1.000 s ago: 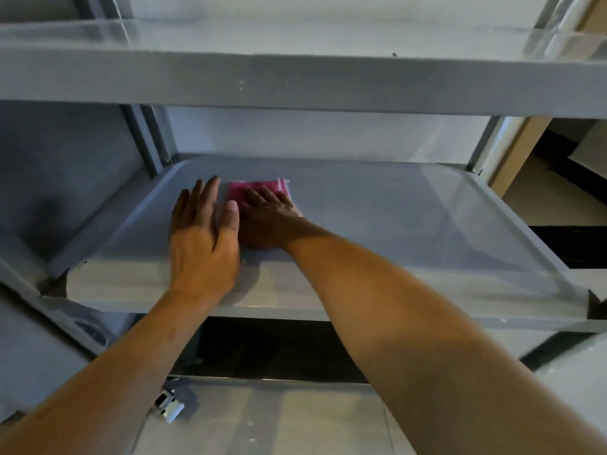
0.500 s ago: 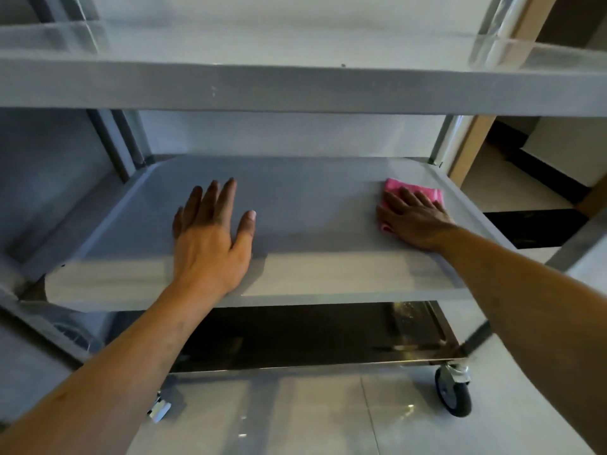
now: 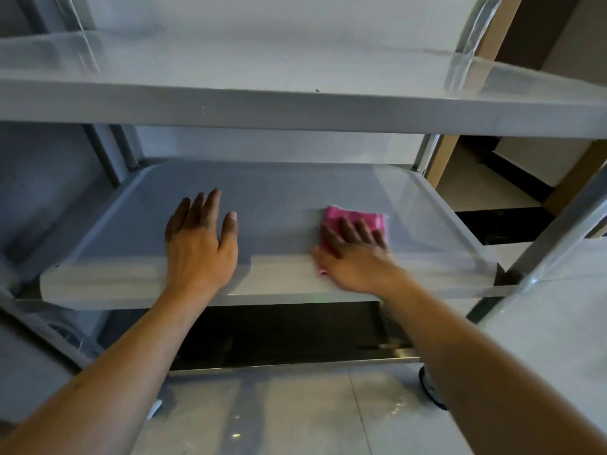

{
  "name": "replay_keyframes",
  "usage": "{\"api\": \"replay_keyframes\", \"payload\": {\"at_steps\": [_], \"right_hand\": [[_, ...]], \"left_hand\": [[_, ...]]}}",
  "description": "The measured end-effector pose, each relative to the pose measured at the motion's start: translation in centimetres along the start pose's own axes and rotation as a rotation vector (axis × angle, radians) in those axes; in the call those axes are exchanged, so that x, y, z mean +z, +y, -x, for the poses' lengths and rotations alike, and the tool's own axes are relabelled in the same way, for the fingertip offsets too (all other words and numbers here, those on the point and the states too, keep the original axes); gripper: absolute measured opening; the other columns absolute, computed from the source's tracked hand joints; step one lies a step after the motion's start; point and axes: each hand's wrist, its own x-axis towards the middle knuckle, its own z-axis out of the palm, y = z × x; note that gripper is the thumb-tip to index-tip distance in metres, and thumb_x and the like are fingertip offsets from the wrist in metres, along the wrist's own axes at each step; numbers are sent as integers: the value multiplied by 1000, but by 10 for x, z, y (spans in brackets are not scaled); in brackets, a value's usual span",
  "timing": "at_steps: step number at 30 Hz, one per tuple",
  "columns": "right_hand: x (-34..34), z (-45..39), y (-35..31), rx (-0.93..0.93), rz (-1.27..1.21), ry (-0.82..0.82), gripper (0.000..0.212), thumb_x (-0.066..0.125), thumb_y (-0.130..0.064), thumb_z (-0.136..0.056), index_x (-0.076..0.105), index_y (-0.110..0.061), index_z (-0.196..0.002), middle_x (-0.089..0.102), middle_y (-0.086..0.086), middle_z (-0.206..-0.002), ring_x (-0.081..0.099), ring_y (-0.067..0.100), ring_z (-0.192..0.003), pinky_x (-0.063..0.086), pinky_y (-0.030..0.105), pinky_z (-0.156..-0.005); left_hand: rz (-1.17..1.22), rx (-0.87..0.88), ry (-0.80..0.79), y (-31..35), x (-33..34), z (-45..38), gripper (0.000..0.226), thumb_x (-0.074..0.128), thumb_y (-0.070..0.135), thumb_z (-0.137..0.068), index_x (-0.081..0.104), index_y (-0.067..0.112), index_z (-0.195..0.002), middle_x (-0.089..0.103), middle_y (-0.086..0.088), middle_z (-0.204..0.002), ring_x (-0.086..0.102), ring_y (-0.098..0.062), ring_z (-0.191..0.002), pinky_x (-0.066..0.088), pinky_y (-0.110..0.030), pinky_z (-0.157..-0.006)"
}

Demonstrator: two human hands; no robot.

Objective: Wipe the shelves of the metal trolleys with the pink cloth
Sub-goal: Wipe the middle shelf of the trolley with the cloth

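Your pink cloth [image 3: 358,218] lies folded near the middle shelf's [image 3: 295,192] front right edge, pressed flat under your spread right hand [image 3: 353,254]. It looks soft and light; keep your palm on top. Your left hand [image 3: 200,244] rests spread nearby.

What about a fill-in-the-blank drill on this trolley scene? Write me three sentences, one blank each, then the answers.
1. The right hand presses flat on a folded cloth whose colour is ____.
2. The cloth lies on the trolley's ____ shelf, below the top shelf and above the bottom one.
3. The hand resting flat on that shelf with nothing under it is the ____ hand.

Missing words: pink; middle; left
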Motion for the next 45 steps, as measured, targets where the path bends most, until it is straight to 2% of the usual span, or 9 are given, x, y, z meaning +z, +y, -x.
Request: {"api": "replay_keyframes", "payload": {"at_steps": [6,13,17,21,24,27,35,40,45], "right_hand": [[20,-5,-112,-253,4,-49,72,9,-73,-96,-2,-43,-161,-11,1,-170,-19,34,-154,-17,59,-120],[16,-5,-89,-332,13,-24,70,9,-73,-98,-1,-43,-161,-6,-7,-171,-13,23,-156,-10,51,-125],[0,-10,-11,-226,99,16,73,1,-74,-96,-5,-41,-161,-8,-6,-171,-12,20,-156,-13,41,-121],[-17,-21,88,79,102,14,83,-4,-82,-87,-11,-42,-160,-10,-5,-170,-10,22,-156,-2,53,-126],[-23,-53,123,228,117,-23,85,2,-81,-88,-6,-40,-161,-10,-3,-171,-8,28,-157,-1,58,-126],[-24,-92,126,277,40,30,82,10,-82,-93,-2,-39,-162,-6,-2,-172,-5,31,-157,-7,58,-123],[-40,-185,118,307,31,33,86,11,-82,-93,1,-34,-163,-6,1,-172,-5,34,-157,-7,57,-125],[-44,-232,91,265,42,-3,85,16,-83,-92,4,-38,-163,-7,0,-172,-7,37,-157,-5,58,-124],[-31,-255,25,125,39,17,83,17,-83,-91,8,-40,-162,-4,0,-172,-5,37,-157,-6,58,-122]], "left_hand": [[166,-65,81,0,-1,0,62,26,48,-102,39,14,-152,45,-16,-153,31,-35,-146,24,-50,-121],[191,-119,84,-3,-1,-4,61,25,48,-103,39,15,-152,45,-17,-153,33,-36,-144,25,-52,-120],[179,-102,37,-3,1,-4,57,24,48,-106,35,19,-154,39,-13,-157,26,-32,-148,20,-51,-122],[152,-115,-2,-2,2,-5,67,16,56,-100,33,22,-156,34,-8,-161,21,-30,-151,16,-49,-124],[14,-57,-71,-2,10,-8,71,8,63,-98,22,28,-158,24,-6,-165,13,-28,-153,11,-50,-124],[-84,-4,-110,-1,20,-13,73,1,69,-95,11,34,-158,17,-3,-167,7,-26,-154,10,-53,-124],[-94,-23,-145,2,40,-24,83,-12,80,-84,-1,41,-156,6,0,-169,3,-24,-155,4,-50,-124],[-54,-41,-112,3,35,-21,84,-7,79,-84,6,40,-157,10,0,-168,4,-22,-154,2,-45,-124],[-20,-26,-87,9,28,-18,77,2,73,-89,10,39,-158,9,1,-168,2,-19,-154,4,-46,-126]]}}
